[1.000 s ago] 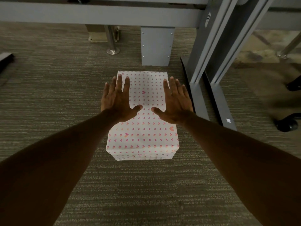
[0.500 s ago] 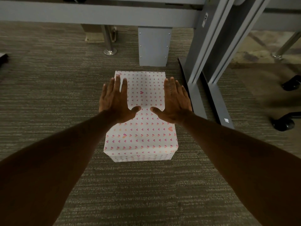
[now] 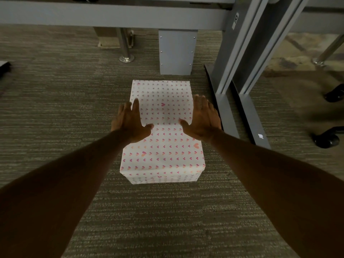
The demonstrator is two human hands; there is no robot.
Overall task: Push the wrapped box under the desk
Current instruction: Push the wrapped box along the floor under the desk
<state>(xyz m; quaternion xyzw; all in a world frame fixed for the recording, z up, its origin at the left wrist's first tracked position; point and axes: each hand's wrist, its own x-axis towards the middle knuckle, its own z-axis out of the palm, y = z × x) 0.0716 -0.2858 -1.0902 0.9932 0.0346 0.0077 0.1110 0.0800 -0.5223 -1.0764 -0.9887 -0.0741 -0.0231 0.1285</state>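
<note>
The wrapped box (image 3: pixel 162 151), white paper with small pink hearts, lies lengthwise on the carpet below the grey desk frame (image 3: pixel 111 14). My left hand (image 3: pixel 130 121) is spread at the box's left edge, thumb over the top. My right hand (image 3: pixel 202 118) is spread at the right edge, thumb also on top. Both hands are flat with fingers pointing away from me and grasp nothing. The box's far end sits just short of a grey desk panel (image 3: pixel 176 53).
Two grey desk legs with long flat feet (image 3: pixel 229 112) run along the box's right side. A chrome post (image 3: pixel 126 56) stands at the back left. Black chair casters (image 3: pixel 325 140) sit at the far right. Carpet spreads wide to the left.
Both hands have slid outward from the top of the box to its left and right edges. The box looks about the same distance from the desk panel.
</note>
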